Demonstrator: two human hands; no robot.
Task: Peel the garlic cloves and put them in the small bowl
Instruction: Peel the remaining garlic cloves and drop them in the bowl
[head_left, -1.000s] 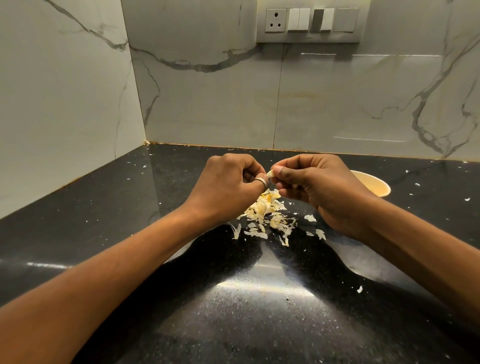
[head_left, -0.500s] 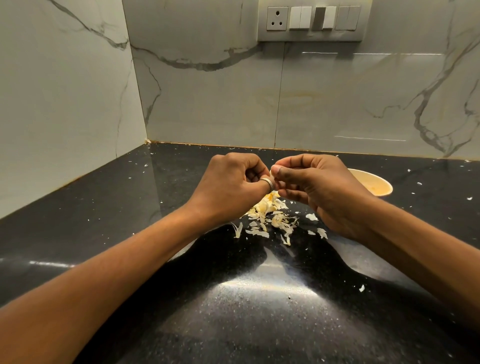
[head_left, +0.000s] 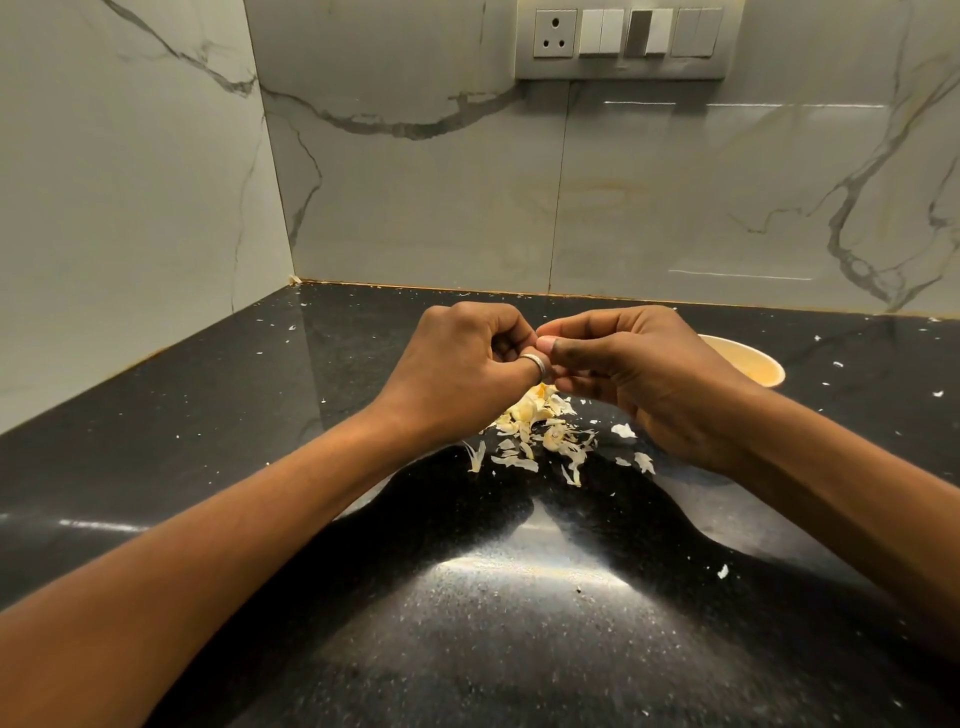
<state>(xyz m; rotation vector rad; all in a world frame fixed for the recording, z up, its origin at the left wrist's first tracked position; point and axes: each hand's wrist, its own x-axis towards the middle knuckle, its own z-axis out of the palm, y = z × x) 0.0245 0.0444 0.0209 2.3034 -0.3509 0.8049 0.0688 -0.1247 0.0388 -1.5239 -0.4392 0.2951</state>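
My left hand (head_left: 457, 374), a ring on one finger, and my right hand (head_left: 639, 374) meet fingertip to fingertip above the black counter (head_left: 249, 415). Both have their fingers curled and pinch a garlic clove between them; the fingers hide the clove almost entirely. Right under the hands lies a pile of pale garlic skins and cloves (head_left: 535, 431). The small cream bowl (head_left: 748, 364) stands on the counter behind my right hand, which covers its left part; its inside does not show clearly.
Small white flakes of skin are scattered over the counter, mostly to the right. Marble walls close the corner at the left and back. A socket and switch panel (head_left: 621, 39) sits high on the back wall.
The pale tip of the clove that showed between the fingertips a second ago is now covered by my right thumb. Both hands stay in the same spot.
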